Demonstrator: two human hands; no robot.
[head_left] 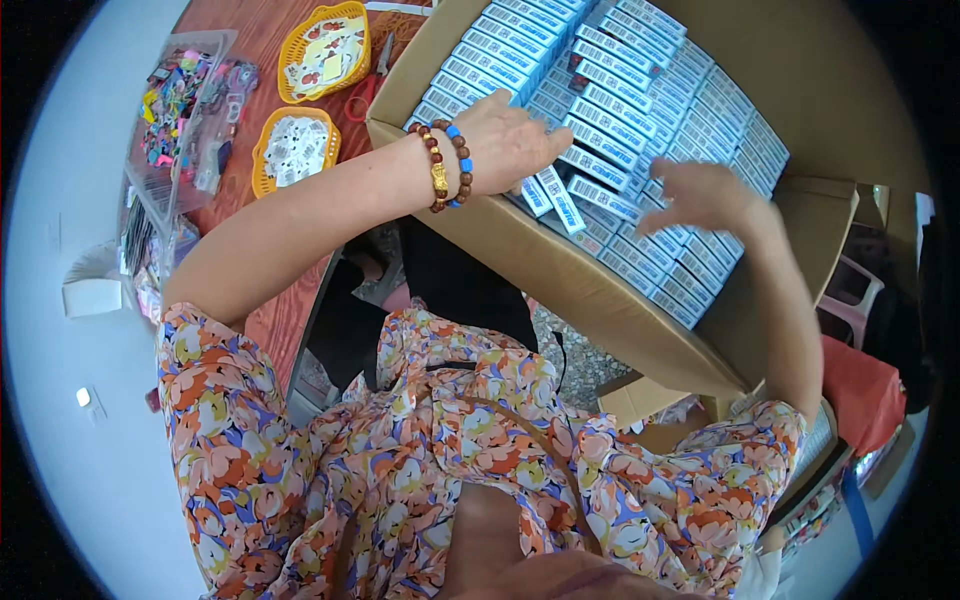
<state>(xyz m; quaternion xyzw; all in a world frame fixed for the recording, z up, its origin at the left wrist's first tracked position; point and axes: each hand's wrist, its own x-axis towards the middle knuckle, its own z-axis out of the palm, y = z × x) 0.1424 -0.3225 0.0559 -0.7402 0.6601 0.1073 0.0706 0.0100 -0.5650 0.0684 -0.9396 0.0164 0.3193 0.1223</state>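
Note:
A large brown cardboard carton (590, 270) is packed with rows of small white-and-blue boxes (620, 120). My left hand (505, 145), with two beaded bracelets at its wrist, reaches over the carton's near left edge. Its fingers curl down around small boxes, and their tips are mostly hidden. Two of these boxes (557, 195) stick out tilted under the hand, out of line with the rows. My right hand (705, 195), somewhat blurred, hovers above the rows on the right. Its fingers are spread and hold nothing.
Left of the carton, a reddish wooden table (225, 185) bears two yellow baskets of paper pieces (298, 150), red-handled scissors (365, 95) and a clear bin of colourful small items (180, 110). An open carton flap (790, 240) stands at the right, near a red item (860, 395).

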